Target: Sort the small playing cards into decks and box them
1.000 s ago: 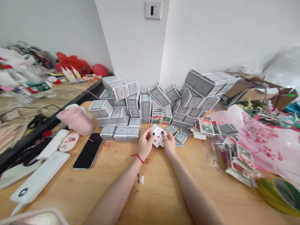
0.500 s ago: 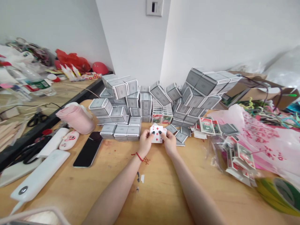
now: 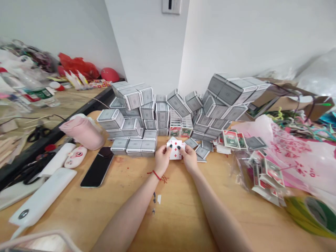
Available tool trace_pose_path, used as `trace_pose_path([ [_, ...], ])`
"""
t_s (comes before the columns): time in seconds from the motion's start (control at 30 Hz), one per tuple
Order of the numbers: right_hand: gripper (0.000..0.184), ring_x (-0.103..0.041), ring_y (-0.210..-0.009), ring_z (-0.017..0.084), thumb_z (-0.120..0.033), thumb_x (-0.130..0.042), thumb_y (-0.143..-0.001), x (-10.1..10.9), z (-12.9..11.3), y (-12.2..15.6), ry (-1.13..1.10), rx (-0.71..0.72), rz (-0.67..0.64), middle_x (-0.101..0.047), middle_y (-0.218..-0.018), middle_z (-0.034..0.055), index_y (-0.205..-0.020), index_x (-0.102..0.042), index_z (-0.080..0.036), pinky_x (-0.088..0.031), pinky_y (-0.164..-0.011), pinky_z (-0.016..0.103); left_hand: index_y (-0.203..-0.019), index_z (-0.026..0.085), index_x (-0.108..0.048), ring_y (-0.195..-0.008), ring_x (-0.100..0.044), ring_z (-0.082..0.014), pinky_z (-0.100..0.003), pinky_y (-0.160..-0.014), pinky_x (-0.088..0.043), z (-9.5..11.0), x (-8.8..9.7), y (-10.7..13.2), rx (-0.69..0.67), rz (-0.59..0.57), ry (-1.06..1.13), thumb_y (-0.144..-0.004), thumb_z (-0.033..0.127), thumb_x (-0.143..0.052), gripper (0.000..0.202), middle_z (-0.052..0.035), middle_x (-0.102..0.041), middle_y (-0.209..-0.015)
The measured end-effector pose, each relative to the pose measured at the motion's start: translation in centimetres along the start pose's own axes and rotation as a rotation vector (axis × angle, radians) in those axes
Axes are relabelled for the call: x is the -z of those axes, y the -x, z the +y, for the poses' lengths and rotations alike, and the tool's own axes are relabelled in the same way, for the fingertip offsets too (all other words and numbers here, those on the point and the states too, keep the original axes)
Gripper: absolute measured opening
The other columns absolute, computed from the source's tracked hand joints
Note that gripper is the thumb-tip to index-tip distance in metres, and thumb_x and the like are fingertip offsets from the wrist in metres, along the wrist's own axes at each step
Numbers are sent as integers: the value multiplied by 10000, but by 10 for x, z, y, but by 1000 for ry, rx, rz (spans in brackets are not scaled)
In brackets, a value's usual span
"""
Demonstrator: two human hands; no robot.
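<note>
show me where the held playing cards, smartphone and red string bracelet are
Playing cards (image 3: 175, 154): head view, on the front card's face
Smartphone (image 3: 96, 168): head view, middle of the dark screen
Red string bracelet (image 3: 156, 175): head view, on its band

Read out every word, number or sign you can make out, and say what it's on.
"3", with red diamonds: front card, in the fingers.
"2": rear card, showing at the front card's right edge.
Too small or blurred to read: any print on the red-and-green boxes, the bottle label and the pink bag.
</note>
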State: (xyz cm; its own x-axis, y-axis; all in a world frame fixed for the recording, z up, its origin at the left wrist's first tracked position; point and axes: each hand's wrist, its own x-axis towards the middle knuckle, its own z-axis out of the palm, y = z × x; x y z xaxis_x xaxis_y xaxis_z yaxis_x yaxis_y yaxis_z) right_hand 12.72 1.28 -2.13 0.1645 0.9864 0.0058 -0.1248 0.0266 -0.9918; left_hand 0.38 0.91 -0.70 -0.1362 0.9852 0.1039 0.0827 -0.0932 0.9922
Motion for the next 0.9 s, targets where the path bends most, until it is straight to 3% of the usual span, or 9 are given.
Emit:
trace_pose_path([
  [0.1, 290, -544, -605, 155, -411, -618, -659, 1, 3, -1, 7, -2, -3, -641, -699, 17, -816, -612, -167, -424, -562, 264, -672, 141, -567, -584, -479, -107, -192, -526, -365, 3, 0, 1, -4, 8, 7, -752, 366, -506, 247, -1, -553, -625],
  [0.27, 310, -557, -625, 166, -428, -617, -659, 0, 3, -1, -19, -14, -23, -653, -745, 30, -831, -611, -170, -440, -582, 280, -798, 142, -604, -690, -538, -135, -207, -597, -406, 7, 2, 3, -34, 83, 46, -768, 357, -486, 247, -43, -622, -783],
  [0.9, 322, -587, -632, 183, -447, -624, -637, -3, -8, 2, -56, -43, -97, -667, -744, 28, -817, -593, -183, -464, -580, 294, -711, 153, -618, -610, -530, -134, -216, -566, -393, 13, 2, 6, -43, 107, -99, -724, 376, -543, 236, -32, -620, -671],
])
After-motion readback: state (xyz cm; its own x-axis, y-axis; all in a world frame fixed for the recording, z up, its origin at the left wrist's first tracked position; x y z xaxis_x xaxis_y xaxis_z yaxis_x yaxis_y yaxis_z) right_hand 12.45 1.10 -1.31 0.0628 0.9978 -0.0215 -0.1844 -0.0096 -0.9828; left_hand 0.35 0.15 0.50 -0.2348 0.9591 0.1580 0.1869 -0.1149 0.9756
